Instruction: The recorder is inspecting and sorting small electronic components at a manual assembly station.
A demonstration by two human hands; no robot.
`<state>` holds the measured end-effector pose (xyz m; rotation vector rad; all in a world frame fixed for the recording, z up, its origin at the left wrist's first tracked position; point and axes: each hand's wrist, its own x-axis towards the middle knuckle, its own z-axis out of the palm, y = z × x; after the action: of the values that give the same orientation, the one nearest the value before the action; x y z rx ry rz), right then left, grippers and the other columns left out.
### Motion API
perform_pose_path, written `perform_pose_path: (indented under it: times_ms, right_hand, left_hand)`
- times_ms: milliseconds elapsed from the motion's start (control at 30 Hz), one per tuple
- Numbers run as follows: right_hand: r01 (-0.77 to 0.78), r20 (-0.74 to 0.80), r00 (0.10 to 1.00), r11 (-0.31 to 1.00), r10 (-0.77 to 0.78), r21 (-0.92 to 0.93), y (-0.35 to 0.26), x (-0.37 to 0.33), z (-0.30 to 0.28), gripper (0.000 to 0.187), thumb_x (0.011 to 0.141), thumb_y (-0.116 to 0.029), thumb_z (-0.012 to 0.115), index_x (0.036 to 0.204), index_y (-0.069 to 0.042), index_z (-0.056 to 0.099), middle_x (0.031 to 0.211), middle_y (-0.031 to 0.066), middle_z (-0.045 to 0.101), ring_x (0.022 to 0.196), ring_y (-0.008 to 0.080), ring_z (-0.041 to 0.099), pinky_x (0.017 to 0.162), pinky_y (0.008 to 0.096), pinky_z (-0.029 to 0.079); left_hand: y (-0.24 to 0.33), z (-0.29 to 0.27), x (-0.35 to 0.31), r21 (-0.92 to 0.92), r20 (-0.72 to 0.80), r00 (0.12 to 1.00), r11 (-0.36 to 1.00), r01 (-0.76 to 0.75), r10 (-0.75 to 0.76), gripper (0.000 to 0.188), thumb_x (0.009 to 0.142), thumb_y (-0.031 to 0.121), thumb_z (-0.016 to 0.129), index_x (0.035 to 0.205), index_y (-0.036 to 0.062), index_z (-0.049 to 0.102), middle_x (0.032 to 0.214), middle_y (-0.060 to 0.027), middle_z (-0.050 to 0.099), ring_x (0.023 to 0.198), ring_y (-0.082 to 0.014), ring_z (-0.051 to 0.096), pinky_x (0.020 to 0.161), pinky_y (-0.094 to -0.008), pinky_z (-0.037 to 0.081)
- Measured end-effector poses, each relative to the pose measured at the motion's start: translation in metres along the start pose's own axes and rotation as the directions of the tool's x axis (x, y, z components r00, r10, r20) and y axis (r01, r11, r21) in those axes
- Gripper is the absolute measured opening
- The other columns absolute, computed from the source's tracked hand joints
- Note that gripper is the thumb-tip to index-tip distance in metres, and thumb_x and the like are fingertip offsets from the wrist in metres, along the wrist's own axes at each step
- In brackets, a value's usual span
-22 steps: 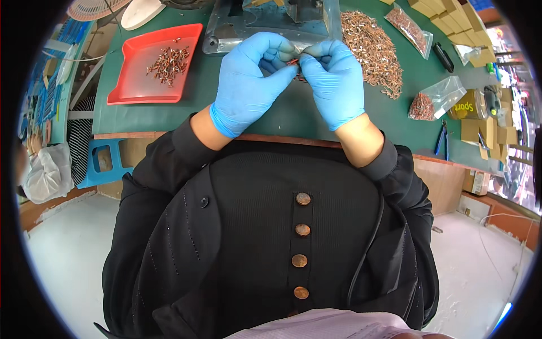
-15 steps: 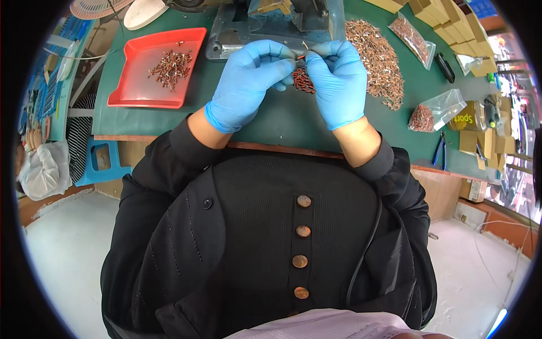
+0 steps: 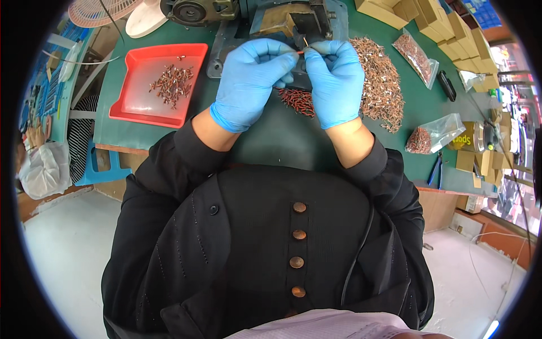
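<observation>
My left hand, in a blue glove, pinches at the fingertips beside a small red piece. Facing it, my gloved right hand is closed with thumb and finger on a thin copper-coloured pin, whose tip sticks up. The two hands almost meet in front of a bench machine; whether the red piece and the pin touch is too small to tell. Below the fingertips lies a heap of small dark-red parts. A larger pile of copper-coloured pins spreads to the right of my right hand.
On the left sits a red tray with small metal parts in it. To the right are bags of parts, blue-handled pliers and small cardboard boxes. A fan stands far left, near another person's hands.
The view has shifted, so the bench sits lower and more of the machine shows. My hands have drawn closer together at the fingertips, and more of the dark-red heap is uncovered.
</observation>
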<state>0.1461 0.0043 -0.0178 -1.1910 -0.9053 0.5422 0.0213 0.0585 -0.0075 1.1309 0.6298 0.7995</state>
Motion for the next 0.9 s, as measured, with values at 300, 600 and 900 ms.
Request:
perform_pose_path:
  times_ms: [300, 600, 900]
  right_hand:
    - [-0.043, -0.104, 0.994, 0.998, 0.039, -0.04, 0.001, 0.055, 0.001, 0.015, 0.08, -0.01, 0.065, 0.084, 0.005, 0.062, 0.071, 0.008, 0.064, 0.061, 0.0104, 0.059, 0.057, 0.0237, 0.047]
    - [-0.078, -0.157, 0.985, 0.995, 0.067, -0.064, 0.007, 0.069, 0.004, 0.022, 0.076, -0.016, 0.068, 0.082, 0.006, 0.064, 0.07, 0.01, 0.065, 0.06, 0.0127, 0.059, 0.058, 0.0265, 0.049]
    - [-0.086, -0.157, 0.985, 0.992, 0.071, -0.091, 0.007, 0.07, 0.006, 0.012, 0.079, -0.008, 0.066, 0.084, 0.003, 0.063, 0.069, 0.0024, 0.06, 0.059, 0.0078, 0.051, 0.056, 0.0213, 0.04]
  left_hand:
    - [0.003, 0.017, 0.061, 0.523, -0.052, 0.728, 0.64, -0.563, 0.683, 0.009, 0.08, 0.004, 0.068, 0.088, -0.0003, 0.066, 0.071, 0.0014, 0.061, 0.058, -0.0023, 0.05, 0.053, -0.0179, 0.04]
    - [-0.006, 0.024, 0.079, 0.702, 0.004, 0.509, 0.36, -0.614, 0.861, 0.008, 0.076, 0.003, 0.071, 0.083, 0.0006, 0.067, 0.064, -0.0019, 0.058, 0.052, -0.0047, 0.047, 0.048, -0.0207, 0.038]
    - [-0.006, 0.025, 0.082, 0.754, 0.063, 0.446, 0.25, -0.608, 0.893, 0.008, 0.075, 0.002, 0.071, 0.081, 0.0019, 0.067, 0.061, -0.0039, 0.056, 0.05, -0.0094, 0.049, 0.048, -0.023, 0.04]
